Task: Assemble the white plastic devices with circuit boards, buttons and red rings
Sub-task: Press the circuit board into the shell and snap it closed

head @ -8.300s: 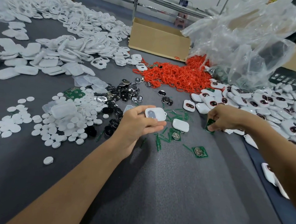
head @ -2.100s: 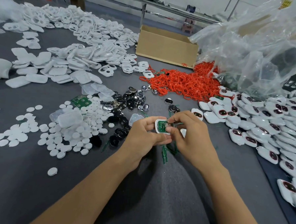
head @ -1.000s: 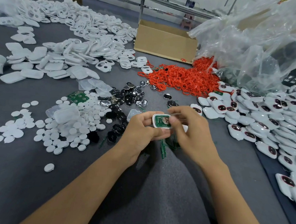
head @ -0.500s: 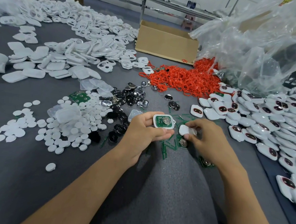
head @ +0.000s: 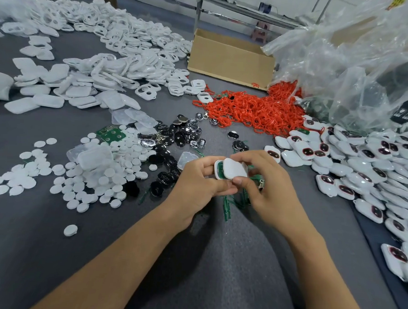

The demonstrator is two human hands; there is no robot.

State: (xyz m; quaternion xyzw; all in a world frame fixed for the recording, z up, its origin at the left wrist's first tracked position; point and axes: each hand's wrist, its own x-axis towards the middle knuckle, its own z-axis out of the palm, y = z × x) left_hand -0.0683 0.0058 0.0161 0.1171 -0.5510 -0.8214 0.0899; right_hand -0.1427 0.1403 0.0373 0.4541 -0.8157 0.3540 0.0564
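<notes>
Lying leftmost on the grey surface (head: 52,241), white discs (head: 97,179) spread out. The left hand (head: 196,182) curls round a white shell (head: 217,165) holding a green circuit board (head: 220,171). A white cover (head: 235,169) sits partly over the shell, pinched by the right hand (head: 267,190). Finished devices (head: 363,158) are heaped at the right.
</notes>
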